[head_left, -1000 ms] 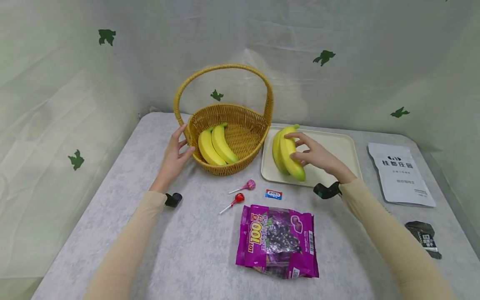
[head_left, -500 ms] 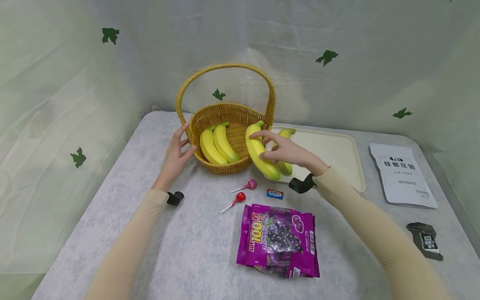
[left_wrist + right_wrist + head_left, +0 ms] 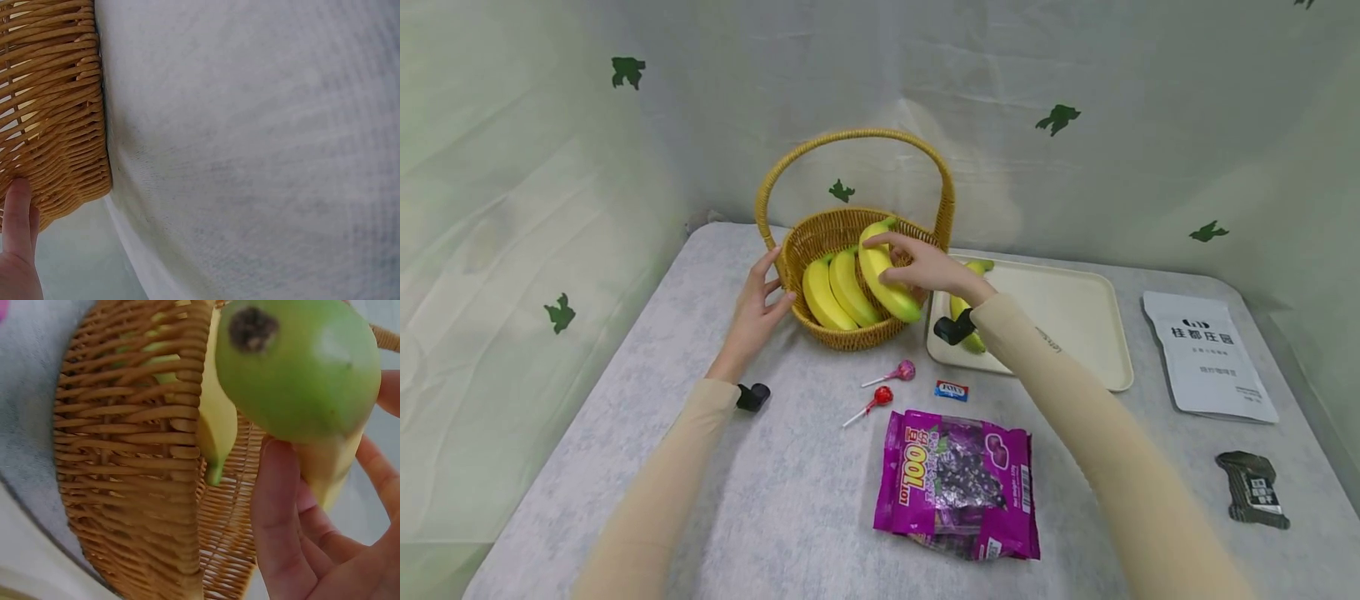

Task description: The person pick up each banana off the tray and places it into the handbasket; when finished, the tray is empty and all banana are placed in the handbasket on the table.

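Note:
Over the right part of the wicker basket [image 3: 857,337] my right hand [image 3: 928,268] holds a banana [image 3: 874,262] between thumb and fingers. The right wrist view has this banana's green end [image 3: 300,375] close up, above the basket rim [image 3: 187,425]. Two bananas [image 3: 850,292] lie side by side in the basket's left half. My left hand [image 3: 756,308] touches the basket's left side; in the left wrist view its fingers [image 3: 17,212] lie straight against the woven wall [image 3: 56,125]. Another banana [image 3: 958,307] lies on the cream tray [image 3: 1067,325], partly hidden by my right wrist.
The basket's tall handle [image 3: 857,133] arches overhead. In front lie a pink lollipop [image 3: 906,370], a red lollipop [image 3: 883,396], a small wrapped candy [image 3: 952,390] and a purple candy bag [image 3: 958,483]. At right are a white pouch [image 3: 1210,358] and a black packet [image 3: 1255,492].
My right hand has lifted one banana off the tray and carried it left over the basket. The other tray banana stayed behind. My left hand keeps its place at the basket.

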A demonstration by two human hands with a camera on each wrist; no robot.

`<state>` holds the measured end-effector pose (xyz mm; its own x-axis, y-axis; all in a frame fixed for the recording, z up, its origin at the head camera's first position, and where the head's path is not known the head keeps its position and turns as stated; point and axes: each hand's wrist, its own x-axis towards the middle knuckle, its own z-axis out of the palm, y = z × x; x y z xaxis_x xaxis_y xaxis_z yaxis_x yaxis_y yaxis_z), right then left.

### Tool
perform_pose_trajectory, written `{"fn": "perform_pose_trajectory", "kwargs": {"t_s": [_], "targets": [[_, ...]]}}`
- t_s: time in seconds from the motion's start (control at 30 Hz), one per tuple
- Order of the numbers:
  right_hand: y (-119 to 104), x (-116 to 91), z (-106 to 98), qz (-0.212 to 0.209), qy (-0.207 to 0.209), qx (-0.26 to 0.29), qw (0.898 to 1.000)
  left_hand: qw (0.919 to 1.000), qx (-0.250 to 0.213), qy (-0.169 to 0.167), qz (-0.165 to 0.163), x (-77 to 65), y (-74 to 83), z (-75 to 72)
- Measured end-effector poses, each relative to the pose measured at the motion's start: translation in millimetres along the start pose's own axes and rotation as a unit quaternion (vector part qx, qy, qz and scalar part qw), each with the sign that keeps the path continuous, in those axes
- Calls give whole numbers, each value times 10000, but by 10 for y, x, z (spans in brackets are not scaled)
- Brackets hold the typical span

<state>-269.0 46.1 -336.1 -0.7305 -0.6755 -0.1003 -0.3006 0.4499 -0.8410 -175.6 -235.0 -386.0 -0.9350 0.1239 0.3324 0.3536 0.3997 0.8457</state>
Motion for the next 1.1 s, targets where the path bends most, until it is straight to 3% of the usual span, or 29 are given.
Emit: {"fn": "perform_pose_trajectory", "kwargs": {"t_s": [0.33, 0.53, 0.77, 0.93, 1.1], "targets": [[46, 292, 138, 206, 411, -476, 9978, 10000, -2, -6, -18, -13, -7, -13], [79, 347, 199, 595, 8, -1203, 9910, 10000, 50, 11, 70, -5, -11, -1], [53, 328, 216, 821, -82, -1348, 9874, 10000, -10, 2, 89, 8, -7, 7], [55, 260, 193, 669, 172, -1176, 9906, 9999, -9, 10, 101, 15, -13, 5], [112, 100, 84, 280, 630, -25, 9976, 10000, -22, -16, 55, 16, -21, -10]]}}
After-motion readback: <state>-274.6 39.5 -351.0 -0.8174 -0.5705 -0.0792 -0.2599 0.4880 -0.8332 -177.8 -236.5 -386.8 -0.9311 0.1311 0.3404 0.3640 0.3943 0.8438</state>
